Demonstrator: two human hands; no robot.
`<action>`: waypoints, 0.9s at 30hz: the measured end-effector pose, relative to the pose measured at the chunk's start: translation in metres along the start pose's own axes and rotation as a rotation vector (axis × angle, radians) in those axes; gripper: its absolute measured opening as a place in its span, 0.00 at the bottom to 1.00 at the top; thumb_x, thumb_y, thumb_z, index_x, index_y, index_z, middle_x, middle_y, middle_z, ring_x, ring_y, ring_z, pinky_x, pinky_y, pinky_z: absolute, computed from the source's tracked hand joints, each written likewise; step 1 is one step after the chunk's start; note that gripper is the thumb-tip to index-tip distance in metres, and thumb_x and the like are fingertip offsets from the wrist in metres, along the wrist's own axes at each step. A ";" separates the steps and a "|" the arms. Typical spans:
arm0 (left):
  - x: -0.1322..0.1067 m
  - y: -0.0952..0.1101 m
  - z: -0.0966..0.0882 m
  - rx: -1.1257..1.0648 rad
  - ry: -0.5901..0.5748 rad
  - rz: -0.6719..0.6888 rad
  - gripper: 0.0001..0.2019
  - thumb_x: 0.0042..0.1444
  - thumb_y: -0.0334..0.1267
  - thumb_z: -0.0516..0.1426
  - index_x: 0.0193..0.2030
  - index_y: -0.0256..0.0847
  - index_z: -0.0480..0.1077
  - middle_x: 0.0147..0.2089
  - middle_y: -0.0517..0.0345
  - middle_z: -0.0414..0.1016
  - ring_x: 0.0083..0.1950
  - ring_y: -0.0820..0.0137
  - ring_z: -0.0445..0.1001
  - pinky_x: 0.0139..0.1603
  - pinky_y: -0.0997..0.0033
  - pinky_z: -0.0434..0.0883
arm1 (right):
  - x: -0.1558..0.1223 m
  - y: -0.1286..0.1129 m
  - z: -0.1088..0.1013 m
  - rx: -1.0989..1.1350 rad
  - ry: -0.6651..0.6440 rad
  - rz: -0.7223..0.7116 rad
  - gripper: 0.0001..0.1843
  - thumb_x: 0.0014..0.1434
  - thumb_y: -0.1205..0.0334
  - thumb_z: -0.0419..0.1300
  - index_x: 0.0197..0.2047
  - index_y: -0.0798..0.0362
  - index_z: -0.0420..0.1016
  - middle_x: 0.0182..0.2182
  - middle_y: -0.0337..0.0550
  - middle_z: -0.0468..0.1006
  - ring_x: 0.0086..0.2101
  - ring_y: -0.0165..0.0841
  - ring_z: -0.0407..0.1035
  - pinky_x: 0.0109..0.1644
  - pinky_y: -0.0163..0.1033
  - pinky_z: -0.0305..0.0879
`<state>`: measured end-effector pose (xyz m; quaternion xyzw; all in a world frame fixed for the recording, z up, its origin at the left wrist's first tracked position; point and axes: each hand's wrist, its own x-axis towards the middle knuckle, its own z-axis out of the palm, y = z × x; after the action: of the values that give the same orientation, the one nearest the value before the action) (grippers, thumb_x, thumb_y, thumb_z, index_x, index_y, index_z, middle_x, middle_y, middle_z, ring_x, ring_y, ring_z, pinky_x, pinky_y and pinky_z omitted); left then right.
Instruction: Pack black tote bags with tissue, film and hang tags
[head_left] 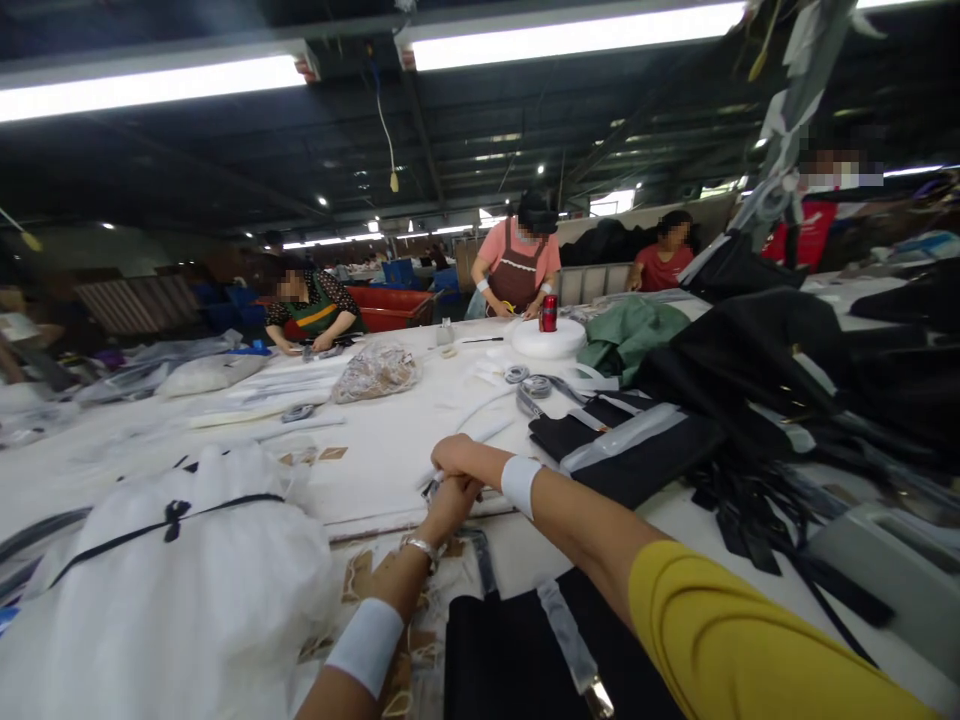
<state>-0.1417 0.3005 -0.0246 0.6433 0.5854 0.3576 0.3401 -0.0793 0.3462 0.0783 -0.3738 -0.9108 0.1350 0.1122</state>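
Note:
My right hand (456,456) and my left hand (451,503) meet over the white table (390,440), fingers curled and pressed together. A small metallic thing (431,489) shows at the left edge of the two hands, too hidden to name. A white cord (480,405) runs away from the hands across the table. Each forearm carries a white wristband, the left wrist also a bracelet, and the right arm has a yellow sleeve. Black fabric with a clear strip (525,650) lies just below the hands.
A white bundle tied with black ribbon (180,580) fills the near left. Black garments (750,380) pile up on the right, with a folded black piece (622,440) nearer. A white roll (549,338), a red can (549,313) and a plastic bag (375,372) lie farther off. Other people work across the table.

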 end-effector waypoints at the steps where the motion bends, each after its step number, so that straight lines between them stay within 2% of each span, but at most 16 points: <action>1: -0.002 0.004 -0.002 -0.011 0.006 -0.002 0.16 0.55 0.47 0.55 0.21 0.42 0.68 0.25 0.53 0.71 0.31 0.64 0.68 0.36 0.64 0.63 | -0.006 0.002 -0.006 -0.036 0.043 0.004 0.08 0.57 0.63 0.66 0.40 0.57 0.77 0.41 0.50 0.80 0.46 0.41 0.71 0.48 0.43 0.67; 3: -0.006 0.013 -0.007 -0.048 0.018 -0.021 0.18 0.55 0.52 0.54 0.22 0.42 0.67 0.21 0.58 0.65 0.26 0.67 0.64 0.30 0.67 0.60 | -0.024 0.008 -0.023 -0.084 0.154 0.019 0.11 0.60 0.63 0.62 0.46 0.55 0.76 0.47 0.52 0.78 0.52 0.43 0.66 0.52 0.44 0.63; 6: -0.013 0.028 -0.018 -0.125 0.006 -0.069 0.23 0.54 0.60 0.52 0.26 0.41 0.67 0.18 0.65 0.57 0.21 0.72 0.57 0.25 0.72 0.55 | -0.069 0.021 -0.048 -0.098 0.385 0.030 0.16 0.67 0.59 0.53 0.56 0.50 0.69 0.54 0.47 0.75 0.55 0.41 0.62 0.55 0.44 0.60; 9: -0.019 0.047 -0.032 -0.199 -0.022 -0.072 0.25 0.51 0.62 0.54 0.31 0.38 0.69 0.23 0.62 0.63 0.23 0.75 0.58 0.25 0.74 0.57 | -0.129 0.034 -0.056 -0.077 0.579 -0.046 0.15 0.68 0.59 0.53 0.56 0.47 0.71 0.53 0.42 0.76 0.52 0.37 0.67 0.55 0.39 0.61; 11: -0.023 0.063 -0.040 -0.235 -0.053 -0.050 0.26 0.51 0.62 0.56 0.38 0.37 0.72 0.31 0.59 0.70 0.25 0.75 0.60 0.27 0.75 0.59 | -0.168 0.040 -0.049 -0.076 0.578 -0.090 0.14 0.67 0.61 0.54 0.53 0.45 0.74 0.53 0.40 0.76 0.51 0.34 0.68 0.53 0.36 0.61; 14: -0.028 0.092 -0.047 -0.215 -0.130 0.001 0.28 0.52 0.61 0.57 0.45 0.36 0.74 0.39 0.54 0.74 0.29 0.75 0.63 0.30 0.74 0.61 | -0.208 0.043 -0.029 -0.119 0.482 -0.019 0.12 0.65 0.61 0.56 0.50 0.43 0.77 0.51 0.39 0.76 0.45 0.33 0.71 0.43 0.34 0.64; 17: -0.033 0.121 -0.045 -0.105 -0.224 0.091 0.29 0.53 0.59 0.58 0.52 0.36 0.74 0.44 0.50 0.77 0.38 0.69 0.70 0.37 0.71 0.66 | -0.221 0.043 -0.015 -0.161 0.424 0.078 0.12 0.65 0.60 0.56 0.49 0.44 0.77 0.48 0.41 0.75 0.40 0.32 0.72 0.37 0.33 0.62; 21: -0.041 0.149 -0.036 0.117 -0.279 0.240 0.32 0.50 0.53 0.63 0.59 0.38 0.70 0.53 0.51 0.77 0.51 0.60 0.73 0.51 0.65 0.67 | -0.213 0.042 -0.017 -0.164 0.446 0.186 0.12 0.65 0.59 0.55 0.48 0.47 0.77 0.46 0.44 0.75 0.38 0.33 0.71 0.34 0.34 0.60; 24: -0.043 0.155 -0.028 0.296 -0.254 0.318 0.32 0.49 0.49 0.65 0.60 0.38 0.70 0.54 0.51 0.77 0.53 0.57 0.74 0.56 0.63 0.67 | -0.202 0.041 -0.023 -0.140 0.486 0.228 0.12 0.65 0.58 0.55 0.48 0.48 0.77 0.44 0.45 0.74 0.37 0.35 0.71 0.34 0.35 0.60; 27: -0.045 0.151 -0.021 0.366 -0.141 0.360 0.30 0.51 0.45 0.63 0.61 0.37 0.69 0.57 0.49 0.75 0.57 0.57 0.73 0.59 0.63 0.67 | -0.196 0.044 -0.026 -0.049 0.557 0.226 0.12 0.63 0.61 0.57 0.48 0.50 0.77 0.44 0.47 0.75 0.39 0.36 0.71 0.38 0.36 0.63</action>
<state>-0.0852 0.2439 0.1126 0.8110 0.4914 0.2549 0.1891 0.0931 0.2408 0.0677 -0.4982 -0.8004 0.0167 0.3329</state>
